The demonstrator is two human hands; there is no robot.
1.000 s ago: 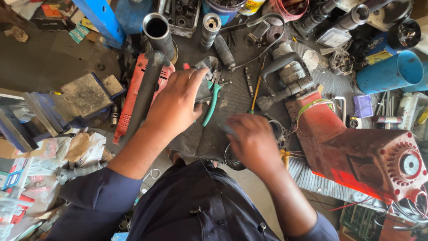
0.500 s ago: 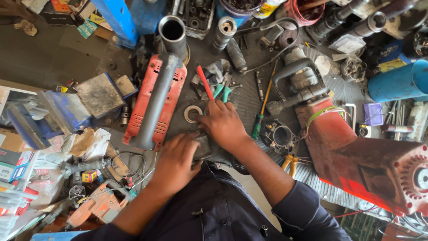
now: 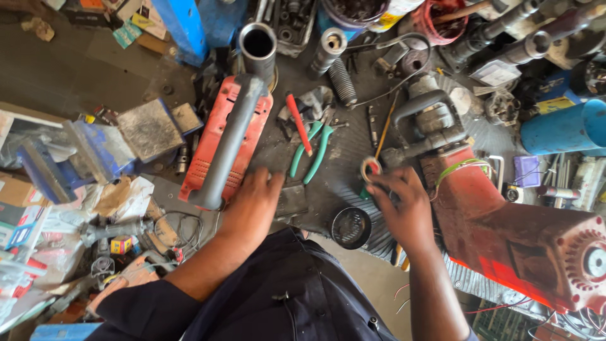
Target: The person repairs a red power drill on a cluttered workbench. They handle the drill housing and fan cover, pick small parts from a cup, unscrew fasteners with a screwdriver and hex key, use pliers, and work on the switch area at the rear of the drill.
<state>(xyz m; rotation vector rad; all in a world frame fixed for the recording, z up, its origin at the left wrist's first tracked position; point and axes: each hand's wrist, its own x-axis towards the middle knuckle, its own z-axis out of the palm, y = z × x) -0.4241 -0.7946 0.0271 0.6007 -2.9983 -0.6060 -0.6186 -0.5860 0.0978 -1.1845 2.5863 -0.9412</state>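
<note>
My left hand (image 3: pixel 252 205) rests flat on the dark workbench, fingers spread, just below a red housing with a grey handle (image 3: pixel 227 139). Farther right, my right hand (image 3: pixel 404 205) pinches a small pale ring (image 3: pixel 371 168) at its fingertips, held up beside the big red power tool body (image 3: pixel 505 233). Green-handled pliers (image 3: pixel 312 151) and a red-handled screwdriver (image 3: pixel 299 123) lie between the two hands. A small round black cup (image 3: pixel 351 227) sits on the bench below my right hand.
A grey metal tube (image 3: pixel 259 44) stands at the top of the red housing. A spring and cylinder (image 3: pixel 334 57), a blue cylinder (image 3: pixel 562 129) and several loose parts crowd the back. Boxes, papers and a blue vise (image 3: pixel 69 158) fill the left.
My right hand has moved right, lifting the pale ring off the bench. My left hand has slid up next to the red housing. The view has shifted a little.
</note>
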